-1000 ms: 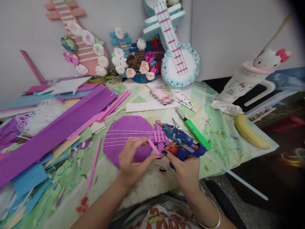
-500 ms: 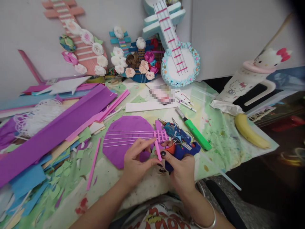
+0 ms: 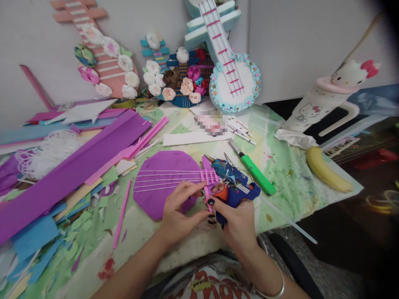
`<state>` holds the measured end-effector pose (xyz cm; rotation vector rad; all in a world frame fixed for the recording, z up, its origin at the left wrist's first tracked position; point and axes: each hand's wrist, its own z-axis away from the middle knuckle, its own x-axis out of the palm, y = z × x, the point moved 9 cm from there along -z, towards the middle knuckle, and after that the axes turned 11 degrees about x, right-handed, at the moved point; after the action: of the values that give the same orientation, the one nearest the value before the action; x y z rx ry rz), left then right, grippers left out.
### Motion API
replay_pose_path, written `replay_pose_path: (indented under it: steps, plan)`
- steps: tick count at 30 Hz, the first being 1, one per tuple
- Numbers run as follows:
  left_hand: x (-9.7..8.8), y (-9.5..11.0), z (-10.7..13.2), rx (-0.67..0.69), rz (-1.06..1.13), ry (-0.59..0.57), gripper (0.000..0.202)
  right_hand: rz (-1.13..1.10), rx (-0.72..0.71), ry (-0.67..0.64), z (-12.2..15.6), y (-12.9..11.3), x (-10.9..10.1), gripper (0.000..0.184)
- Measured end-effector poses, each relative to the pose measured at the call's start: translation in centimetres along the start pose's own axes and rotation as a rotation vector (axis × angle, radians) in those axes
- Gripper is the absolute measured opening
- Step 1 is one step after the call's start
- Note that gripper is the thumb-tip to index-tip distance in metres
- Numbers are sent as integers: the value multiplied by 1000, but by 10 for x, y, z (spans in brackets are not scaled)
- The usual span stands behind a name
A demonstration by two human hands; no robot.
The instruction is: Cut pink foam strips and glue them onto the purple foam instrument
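A purple paper instrument body (image 3: 165,182) with white strings lies flat in front of me; several pink frets cross its neck (image 3: 209,174). My left hand (image 3: 182,203) pinches a narrow pink paper strip (image 3: 207,192) between thumb and fingertips, over the neck's near side. In my right hand (image 3: 238,220) is a blue hot glue gun (image 3: 235,191) with an orange trigger, its nozzle pointing up and left above the neck. The right thumb reaches to the strip's lower end. Whether the strip touches the frets I cannot tell.
A green utility knife (image 3: 257,174) lies right of the glue gun, beside scissors partly hidden. A banana (image 3: 327,170) and a white tumbler (image 3: 318,104) stand farther right. Paper scraps (image 3: 75,245) and a long purple sheet (image 3: 77,166) cover the left. Decorated paper instruments (image 3: 235,83) lean at the back.
The pink strip has shifted slightly, and the left fingertips have moved a little up along it. The right hand keeps the glue gun in nearly the same place.
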<state>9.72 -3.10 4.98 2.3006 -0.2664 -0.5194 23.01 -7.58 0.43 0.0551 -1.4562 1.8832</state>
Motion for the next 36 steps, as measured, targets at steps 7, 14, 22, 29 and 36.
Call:
replay_pose_path:
  steps: [7,14,22,29,36]
  plan:
    - [2,9,-3,45,-33,-39,52,25,-3,7,1,0,-1,26]
    - [4,-2,4,-42,112,-48,55,27,-25,5,3,-3,-2,23]
    - [4,-5,7,-69,213,-14,56,61,-46,19,3,-3,-5,22]
    - [3,-6,6,-93,250,32,47,125,-49,20,3,-1,-6,21]
    - [4,-6,2,-141,295,48,34,168,-50,8,2,2,-6,25]
